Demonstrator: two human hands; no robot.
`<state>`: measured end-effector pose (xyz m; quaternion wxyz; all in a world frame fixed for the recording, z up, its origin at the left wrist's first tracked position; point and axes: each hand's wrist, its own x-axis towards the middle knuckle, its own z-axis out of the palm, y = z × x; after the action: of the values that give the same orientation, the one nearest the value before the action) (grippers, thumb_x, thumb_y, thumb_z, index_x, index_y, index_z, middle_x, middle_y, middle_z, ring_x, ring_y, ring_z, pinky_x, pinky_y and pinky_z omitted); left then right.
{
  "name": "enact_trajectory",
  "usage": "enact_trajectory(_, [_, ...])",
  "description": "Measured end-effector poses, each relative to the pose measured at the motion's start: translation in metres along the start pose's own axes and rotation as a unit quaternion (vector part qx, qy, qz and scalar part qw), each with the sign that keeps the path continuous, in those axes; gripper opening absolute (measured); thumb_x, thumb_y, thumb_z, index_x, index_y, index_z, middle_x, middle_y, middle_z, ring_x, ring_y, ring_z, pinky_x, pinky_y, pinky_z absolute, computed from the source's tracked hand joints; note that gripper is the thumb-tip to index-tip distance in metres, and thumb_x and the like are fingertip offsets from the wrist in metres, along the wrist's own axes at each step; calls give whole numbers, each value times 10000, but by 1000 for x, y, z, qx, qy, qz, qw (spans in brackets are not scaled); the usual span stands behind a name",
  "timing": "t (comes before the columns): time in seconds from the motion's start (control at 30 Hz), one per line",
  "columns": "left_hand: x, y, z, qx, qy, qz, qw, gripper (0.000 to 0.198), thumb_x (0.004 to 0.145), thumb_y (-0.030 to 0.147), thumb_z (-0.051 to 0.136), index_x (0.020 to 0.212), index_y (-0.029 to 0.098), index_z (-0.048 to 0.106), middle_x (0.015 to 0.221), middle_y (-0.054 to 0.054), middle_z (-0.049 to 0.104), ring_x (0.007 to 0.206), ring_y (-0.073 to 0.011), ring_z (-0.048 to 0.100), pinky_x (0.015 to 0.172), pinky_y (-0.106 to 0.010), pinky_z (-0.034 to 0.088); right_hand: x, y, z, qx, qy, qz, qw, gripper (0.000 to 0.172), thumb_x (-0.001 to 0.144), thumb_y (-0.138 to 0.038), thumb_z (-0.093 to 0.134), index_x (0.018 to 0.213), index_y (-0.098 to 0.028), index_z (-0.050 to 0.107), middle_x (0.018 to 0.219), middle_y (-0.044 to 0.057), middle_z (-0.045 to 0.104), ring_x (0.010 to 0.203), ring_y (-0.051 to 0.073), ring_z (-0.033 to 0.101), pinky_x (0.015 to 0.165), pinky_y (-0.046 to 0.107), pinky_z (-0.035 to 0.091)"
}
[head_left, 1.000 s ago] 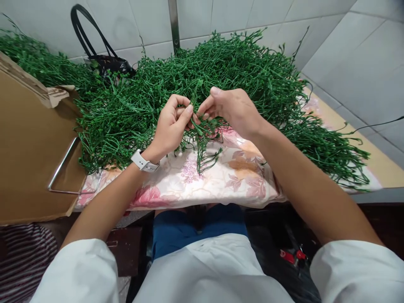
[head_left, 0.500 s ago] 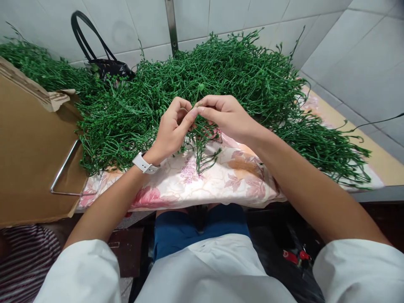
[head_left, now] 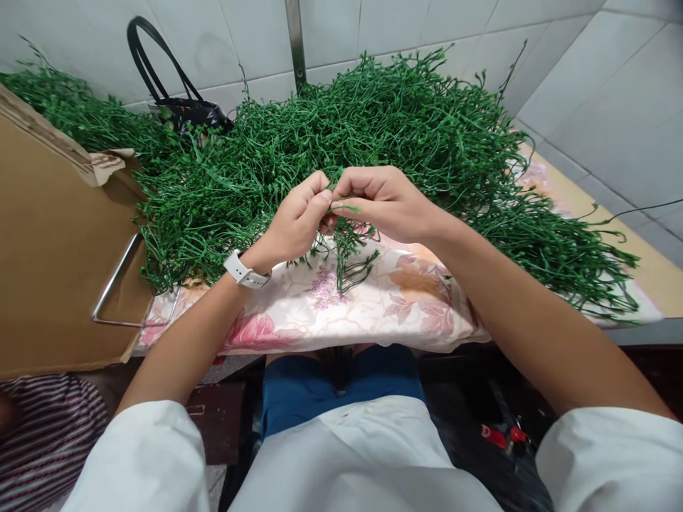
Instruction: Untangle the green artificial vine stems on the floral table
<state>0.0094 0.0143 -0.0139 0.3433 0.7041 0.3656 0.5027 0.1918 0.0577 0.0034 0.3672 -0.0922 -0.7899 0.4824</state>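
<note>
My left hand [head_left: 299,217], with a white watch on its wrist, is closed in a pinch on a thin green stem [head_left: 346,208]. Touching it at the fingertips, my right hand [head_left: 387,203] pinches the same stem, and a short light-green end shows over its thumb. Behind both hands spreads a big heap of green plastic-looking stems [head_left: 405,121]. Just below the fingers, a small bunch of stems [head_left: 355,274] lies on the floral cloth [head_left: 325,313]. The fingers hide most of the held stem.
At the left stands a cardboard box [head_left: 58,256] with a metal wire frame [head_left: 114,284] beside it. A black handbag [head_left: 192,114] rests among the stems at the back. More stems [head_left: 565,249] lie at the right. A person's striped clothing [head_left: 53,434] shows at lower left.
The stem's leafy end, upright above my fingers before, now lies low across my right thumb. Both hands have turned and closed slightly. The view has shifted a little.
</note>
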Motion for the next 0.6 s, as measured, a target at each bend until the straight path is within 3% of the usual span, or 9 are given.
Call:
enact_trajectory(0.1, [0,7,0,-52,-44,-17,998,614,862,777,688,763,254,381,595,55,432,461,-103,472,402,-240,424,-2,-2,-2,2,-14,-6,1000,233,962,-288,717,785,-185,606,674,-32,541,605,88,436,577,243,369])
enact_trajectory(0.27, [0,15,-2,-69,-69,-13,995,554,911,689,680,754,254,375,563,60,446,441,-91,429,413,-241,434,-3,1,-4,42,-43,-14,998,288,974,-287,687,738,-180,559,633,-44,493,557,67,401,533,231,338])
enact_trajectory(0.4, [3,18,-10,-63,5,-23,998,446,973,533,633,768,259,347,562,78,395,445,-84,439,443,-222,441,-3,-11,-18,46,-80,7,996,315,1026,-320,637,762,-176,544,620,-61,444,546,51,400,522,217,333])
enact_trajectory(0.47, [5,18,-13,-41,55,-22,997,367,1012,426,597,786,255,364,594,75,422,464,-77,480,458,-203,447,-7,-28,-36,-22,-141,30,989,267,1015,-279,678,798,-152,591,652,-60,487,579,38,415,549,204,348])
enact_trajectory(0.53, [7,17,-14,-24,84,-28,996,317,1030,334,585,796,248,389,633,71,457,484,-65,513,476,-188,459,-16,-47,-61,-138,-194,97,966,209,991,-238,724,824,-126,668,671,-56,551,595,27,439,572,202,358])
enact_trajectory(0.6, [8,15,-14,-16,99,-33,994,305,1034,286,594,795,240,411,657,71,477,489,-55,527,486,-180,467,-28,-61,-88,-282,-148,208,925,193,930,-234,793,788,-116,734,674,-52,621,594,21,501,585,207,372])
